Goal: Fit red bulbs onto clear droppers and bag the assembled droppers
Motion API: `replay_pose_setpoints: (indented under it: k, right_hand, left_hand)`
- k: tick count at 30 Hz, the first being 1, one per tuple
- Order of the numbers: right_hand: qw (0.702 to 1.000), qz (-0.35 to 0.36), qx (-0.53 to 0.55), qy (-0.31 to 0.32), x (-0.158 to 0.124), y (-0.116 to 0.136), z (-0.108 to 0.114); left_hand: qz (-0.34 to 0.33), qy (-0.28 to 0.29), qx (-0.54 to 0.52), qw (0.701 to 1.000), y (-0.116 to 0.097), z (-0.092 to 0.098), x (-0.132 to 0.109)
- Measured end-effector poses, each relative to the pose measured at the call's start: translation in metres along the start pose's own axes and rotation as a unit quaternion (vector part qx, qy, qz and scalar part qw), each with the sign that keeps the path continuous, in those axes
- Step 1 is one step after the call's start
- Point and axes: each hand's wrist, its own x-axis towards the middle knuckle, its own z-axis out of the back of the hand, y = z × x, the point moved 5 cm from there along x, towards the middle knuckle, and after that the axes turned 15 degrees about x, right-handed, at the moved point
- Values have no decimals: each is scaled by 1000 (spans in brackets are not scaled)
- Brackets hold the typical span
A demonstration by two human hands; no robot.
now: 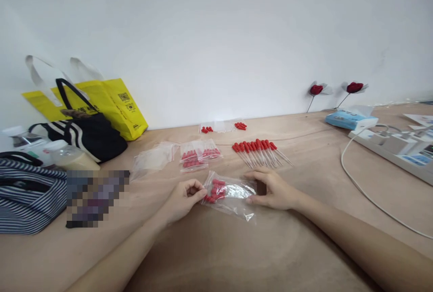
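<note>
A clear plastic bag (237,191) with several small red rubber caps (218,188) in its left part lies on the table before me. At its left edge my left hand (185,198) is closed, thumb and forefinger pinching the plastic beside the caps. My right hand (270,189) curves around the bag's right end, thumb and fingers apart, touching the plastic. Behind the bag lie a row of clear droppers with red bulbs (257,148) and small zip bags of red caps (198,154). Flat empty zip bags (154,159) are stacked to their left.
Further back are more red caps (241,125) on a plastic bag. A yellow tote (122,107), a black bag (98,136), a bottle (72,154) and a striped pouch (30,202) crowd the left. A tissue pack (348,120) and a white cable (352,172) are right.
</note>
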Motion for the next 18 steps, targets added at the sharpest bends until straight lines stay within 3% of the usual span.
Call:
replay_pose_setpoints:
  k: [9, 15, 18]
  right_hand:
    - [998, 8, -49, 33, -1, 18, -21]
    - [999, 19, -30, -1, 0, 12, -23]
    - [999, 19, -17, -31, -1, 7, -23]
  left_hand:
    - [-33, -53, 106, 992, -9, 1, -6]
    - [-38, 60, 74, 995, -10, -10, -6]
    - [-47, 80, 101, 991, -13, -13, -8]
